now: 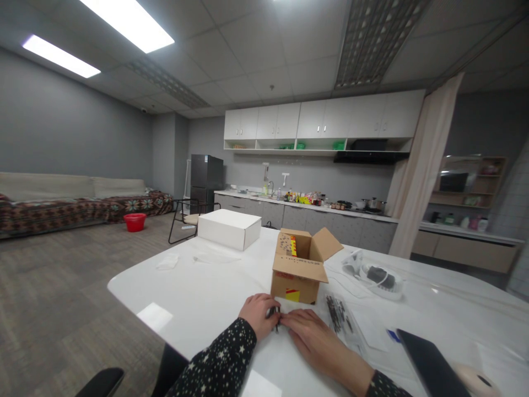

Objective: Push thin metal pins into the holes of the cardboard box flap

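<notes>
My left hand (258,313) and my right hand (314,333) rest together on the white table (194,298), just in front of an open brown cardboard box (300,267). Between the fingertips of both hands sits a small dark object (276,318); it is too small to identify. The left fingers pinch it, and the right fingers touch it from the other side. Both sleeves are dark with white stars. Right of my right hand lies a clear plastic bag of dark small parts (339,313).
A closed white box (229,227) stands at the table's far left. A clear bag with a dark item (378,275) lies right of the cardboard box. A dark tablet (430,364) sits at the near right. A chair (185,218), red basin (134,221), sofa and kitchen counter lie beyond.
</notes>
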Demonstrator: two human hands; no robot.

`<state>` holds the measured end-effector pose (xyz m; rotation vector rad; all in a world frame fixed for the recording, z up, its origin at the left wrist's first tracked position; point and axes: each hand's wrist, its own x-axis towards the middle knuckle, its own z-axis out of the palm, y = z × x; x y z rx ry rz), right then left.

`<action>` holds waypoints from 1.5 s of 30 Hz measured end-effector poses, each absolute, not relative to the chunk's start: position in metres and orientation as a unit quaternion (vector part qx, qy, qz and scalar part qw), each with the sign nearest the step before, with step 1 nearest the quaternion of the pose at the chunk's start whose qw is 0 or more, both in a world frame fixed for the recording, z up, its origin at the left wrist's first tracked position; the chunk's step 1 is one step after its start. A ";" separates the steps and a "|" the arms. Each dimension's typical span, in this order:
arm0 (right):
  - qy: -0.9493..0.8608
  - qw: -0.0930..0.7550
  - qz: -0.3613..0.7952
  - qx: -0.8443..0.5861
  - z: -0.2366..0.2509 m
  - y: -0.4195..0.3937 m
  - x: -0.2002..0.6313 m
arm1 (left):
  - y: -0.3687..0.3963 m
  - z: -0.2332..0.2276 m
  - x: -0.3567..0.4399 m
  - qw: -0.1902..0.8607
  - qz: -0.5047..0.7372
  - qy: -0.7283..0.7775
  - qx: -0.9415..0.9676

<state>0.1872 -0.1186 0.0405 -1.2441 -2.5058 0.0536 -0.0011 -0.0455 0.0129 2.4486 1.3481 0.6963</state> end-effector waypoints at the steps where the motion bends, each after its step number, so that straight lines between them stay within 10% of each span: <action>1: -0.883 0.168 0.020 -0.439 0.041 -0.119 0.187 | -0.046 0.013 -0.001 0.130 0.240 0.466 0.842; 45: -0.902 0.164 0.020 -0.400 0.039 -0.120 0.190 | -0.042 0.009 0.000 0.133 0.246 0.467 0.839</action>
